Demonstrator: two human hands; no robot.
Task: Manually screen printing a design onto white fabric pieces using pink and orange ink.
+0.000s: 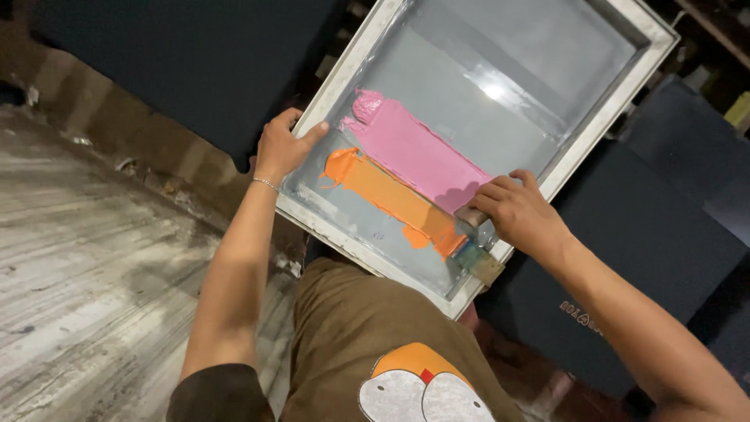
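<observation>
Where the fingers (500,190) of the right hand (522,215) curl down, they are clamped over the top of one squeegee (473,234), its wooden handle showing under the knuckles and its blade end resting on the mesh at the near right corner of the screen. Left hand (280,148): thumb laid along the inner edge of the frame, other fingers wrapped under its outer side, gripping the rim. One thin bracelet (266,184) on that wrist.

One screen-printing frame (601,129), pale metal border, grey mesh, held tilted over dark fabric. Ink bands on the mesh, count two: one pink band (414,152) and one orange band (391,195), side by side and touching along their length, both running from near the left thumb to the squeegee.

Dark cloth panels (648,234) lie beneath and beyond the frame, at least three visible. Worn grey floor (78,266) to the left. Person's brown trousers (351,328) below the frame.
</observation>
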